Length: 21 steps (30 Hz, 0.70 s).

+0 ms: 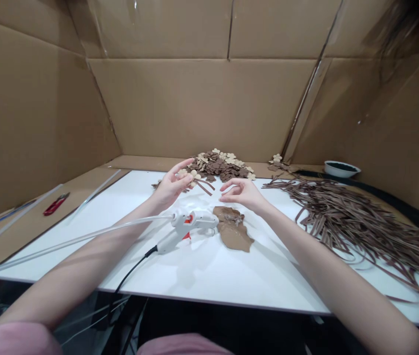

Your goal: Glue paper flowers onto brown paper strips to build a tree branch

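Note:
My left hand (pixel 175 185) is closed on a small beige flower (pixel 195 174), with thin brown strips (pixel 205 187) sticking out to the right. Just right of the strip ends, my right hand (pixel 243 192) hovers with bent fingers apart and nothing visible in them. A white glue gun (pixel 191 222) lies below and between the hands, its nozzle over a brown, glue-smeared scrap (pixel 233 229). From its back runs a long clear glue stick (pixel 84 240). Part of the flower is hidden by my left fingers.
Brown and beige flower cutouts (pixel 224 166) are heaped at the back. A big pile of brown strips (pixel 357 217) covers the right side, with a white bowl (pixel 341 168) behind. A red cutter (pixel 56 204) lies left. Cardboard walls (pixel 202 108) enclose the white board (pixel 264 276).

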Motion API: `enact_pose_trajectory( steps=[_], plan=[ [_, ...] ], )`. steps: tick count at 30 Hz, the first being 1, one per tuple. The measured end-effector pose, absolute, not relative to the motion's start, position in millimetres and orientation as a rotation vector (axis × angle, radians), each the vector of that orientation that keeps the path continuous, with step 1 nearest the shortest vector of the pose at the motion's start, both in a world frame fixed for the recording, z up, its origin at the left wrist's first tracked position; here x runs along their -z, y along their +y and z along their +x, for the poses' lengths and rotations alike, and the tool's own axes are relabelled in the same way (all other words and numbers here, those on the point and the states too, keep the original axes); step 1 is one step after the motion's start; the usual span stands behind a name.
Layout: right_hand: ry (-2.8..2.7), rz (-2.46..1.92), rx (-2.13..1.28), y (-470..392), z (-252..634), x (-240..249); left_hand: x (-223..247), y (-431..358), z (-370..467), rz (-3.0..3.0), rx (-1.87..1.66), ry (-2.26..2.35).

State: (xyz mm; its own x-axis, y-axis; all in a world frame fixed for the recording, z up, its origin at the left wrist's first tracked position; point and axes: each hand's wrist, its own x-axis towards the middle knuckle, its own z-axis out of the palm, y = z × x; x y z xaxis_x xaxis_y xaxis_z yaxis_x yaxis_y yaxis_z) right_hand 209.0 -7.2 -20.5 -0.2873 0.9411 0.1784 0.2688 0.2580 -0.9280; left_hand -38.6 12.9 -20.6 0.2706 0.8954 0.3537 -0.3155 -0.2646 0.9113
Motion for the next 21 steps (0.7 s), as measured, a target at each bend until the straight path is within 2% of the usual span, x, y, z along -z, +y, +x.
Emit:
enact_pose_trajectory(
  steps=[11,21],
  plan=[
    [-1.817,-1.166,-0.84,2.4,211.3,29.6,26.3,11.9,-34.1,1.802,-1.421,0.724],
    [-1.882,-1.162,-0.964,-0.8,210.0,27.7,27.8,10.4,-37.8,2.125,-1.668,0.989]
  ],
)
